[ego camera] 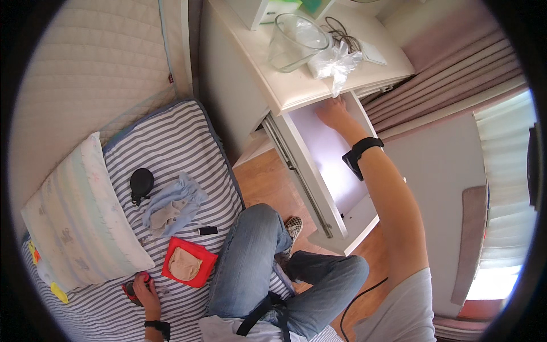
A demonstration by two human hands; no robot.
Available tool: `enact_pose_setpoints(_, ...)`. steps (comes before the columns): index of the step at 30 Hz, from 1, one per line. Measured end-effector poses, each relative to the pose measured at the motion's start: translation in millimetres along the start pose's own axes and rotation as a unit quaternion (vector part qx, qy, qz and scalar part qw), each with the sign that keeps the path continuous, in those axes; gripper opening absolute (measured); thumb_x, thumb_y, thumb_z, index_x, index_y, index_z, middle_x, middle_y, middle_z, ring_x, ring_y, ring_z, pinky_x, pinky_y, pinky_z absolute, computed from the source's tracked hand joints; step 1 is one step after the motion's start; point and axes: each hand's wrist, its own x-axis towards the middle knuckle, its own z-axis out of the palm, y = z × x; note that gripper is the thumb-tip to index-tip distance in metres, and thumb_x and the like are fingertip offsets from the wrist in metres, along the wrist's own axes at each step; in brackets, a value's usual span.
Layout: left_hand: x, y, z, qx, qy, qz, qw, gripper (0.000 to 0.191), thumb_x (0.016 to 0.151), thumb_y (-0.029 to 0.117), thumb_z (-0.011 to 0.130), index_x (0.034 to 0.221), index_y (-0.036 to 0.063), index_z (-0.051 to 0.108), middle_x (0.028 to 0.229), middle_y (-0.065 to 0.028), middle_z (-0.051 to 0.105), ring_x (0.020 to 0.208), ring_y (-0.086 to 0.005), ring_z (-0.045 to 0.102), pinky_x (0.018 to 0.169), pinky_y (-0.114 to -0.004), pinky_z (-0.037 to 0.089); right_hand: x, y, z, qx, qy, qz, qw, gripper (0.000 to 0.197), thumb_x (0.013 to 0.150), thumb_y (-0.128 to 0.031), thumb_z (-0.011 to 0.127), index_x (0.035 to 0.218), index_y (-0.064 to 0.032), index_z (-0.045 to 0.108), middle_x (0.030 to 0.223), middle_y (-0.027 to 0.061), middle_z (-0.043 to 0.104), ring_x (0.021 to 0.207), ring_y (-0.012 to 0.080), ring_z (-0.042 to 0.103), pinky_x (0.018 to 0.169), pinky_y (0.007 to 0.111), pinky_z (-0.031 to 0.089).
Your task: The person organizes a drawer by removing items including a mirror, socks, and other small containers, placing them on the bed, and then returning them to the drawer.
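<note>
My right hand (334, 112) reaches into the back of a pulled-out white drawer (322, 158); the fingers are partly under the cabinet top's edge, so I cannot tell whether they hold anything. On the striped mattress (205, 162), my left hand (145, 290) rests over a dark item with red edging (132, 294), fingers curled on it. Close by lies a red pouch (206, 266) with a beige folded cloth (184, 264) on top. Farther up are a black small item (207, 231), light blue cloth (183, 194) and a round black case (142, 181).
A clear glass container (290, 51), a knotted plastic bag (335, 64) and a coiled cable (348, 40) stand on the cabinet top (265, 72). A pillow (85, 222) lies at the left. Curtains (444, 81) hang at the right. My knees are beside the drawer front.
</note>
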Motion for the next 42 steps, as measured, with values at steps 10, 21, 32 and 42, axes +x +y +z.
enact_pose_setpoints(10, 6.0, 6.1, 1.6, -0.009, -0.017, -0.018, 1.0, 0.045, 0.086, 0.003, 0.066, 0.128, -0.0006, 0.05, 0.132, -0.024, 0.049, 0.127, -0.0426, 0.044, 0.11, -0.052, 0.032, -16.3, 14.5, -20.4, 0.071, -0.041, -0.04, 0.996, 0.029, 0.085, -0.018, 0.062, 0.103, 0.0028, 0.07, 0.118, 0.022, 0.065, 0.113, 0.0401, 0.059, 0.098, 0.049, 0.047)
enact_pose_setpoints(21, 6.7, 19.5, -13.9, -0.107, -0.009, -0.034, 0.994, 0.037, 0.089, 0.004, 0.067, 0.123, -0.001, 0.052, 0.115, -0.0216, 0.058, 0.107, -0.04, 0.056, 0.096, -0.045, 0.044, -90.4, 21.3, -63.9, 0.179, -0.18, 0.001, 0.967, 0.03, 0.08, -0.017, 0.068, 0.107, -0.0042, 0.068, 0.12, 0.0248, 0.061, 0.113, 0.0412, 0.061, 0.096, 0.045, 0.051)
enact_pose_setpoints(32, 3.4, 21.0, -28.6, -0.1, -0.044, -0.003, 0.994, 0.036, 0.089, 0.007, 0.072, 0.119, -0.0022, 0.054, 0.118, -0.0228, 0.061, 0.108, -0.041, 0.058, 0.095, -0.045, 0.047, -102.4, -1.9, -48.6, 0.096, -0.158, 0.052, 0.981, 0.058, 0.085, -0.028, 0.073, 0.136, -0.0077, 0.053, 0.139, 0.0271, 0.049, 0.125, 0.051, 0.051, 0.101, 0.056, 0.048)
enact_pose_setpoints(42, -1.8, 31.5, -23.7, -0.113, -0.029, -0.01, 0.993, 0.034, 0.083, -0.001, 0.068, 0.113, -0.002, 0.052, 0.119, -0.0239, 0.057, 0.112, -0.0429, 0.054, 0.1, -0.046, 0.043, -104.0, 0.4, -43.5, 0.048, -0.121, 0.02, 0.991, 0.025, 0.092, -0.008, 0.048, 0.107, -0.0003, 0.066, 0.108, 0.0233, 0.07, 0.106, 0.0386, 0.067, 0.09, 0.048, 0.054)
